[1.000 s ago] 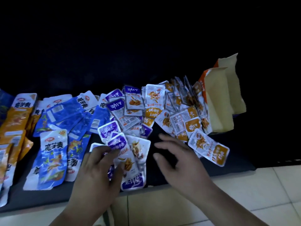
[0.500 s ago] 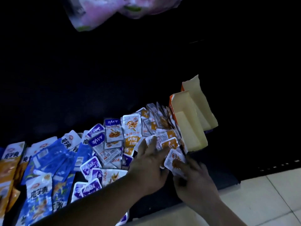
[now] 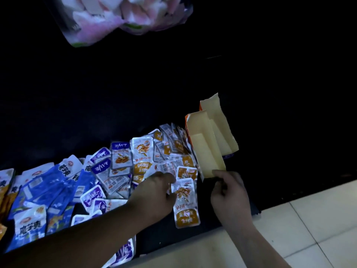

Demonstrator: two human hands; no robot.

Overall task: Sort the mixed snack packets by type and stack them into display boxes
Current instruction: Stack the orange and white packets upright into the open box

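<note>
Looking down from the head view, a black flat surface (image 3: 170, 235) carries a spread of snack packets running from nine o'clock towards the middle. At its right end, about four o'clock from centre, lies a long open cardboard display box (image 3: 204, 151), orange outside and cream inside. A second cardboard box of the same kind (image 3: 222, 130) sits just beside it at its one o'clock.

The right hand (image 3: 230, 194) is at the display box's near end, with thumb and curled fingers pinching that end wall. The left hand (image 3: 154, 194) reaches across from eight o'clock with its fingers bent. Their tips are on the upper left corner of a glossy orange-and-white double packet (image 3: 186, 204), which lies just beside the box at its seven o'clock. Whether the fingers pinch it or merely press on it I cannot tell.

More small orange-and-white packets (image 3: 143, 153) overlap in a heap at twelve o'clock from that hand, reaching the box's left wall. Purple-and-white packets (image 3: 101, 167) lie at its ten o'clock, long blue packets (image 3: 48, 188) farther out at nine, and orange packets (image 3: 2, 192) at the frame's left edge. A pink-and-white plastic bag (image 3: 125, 18) shows at eleven o'clock up top, and pale floor tiles (image 3: 313, 219) at five.
</note>
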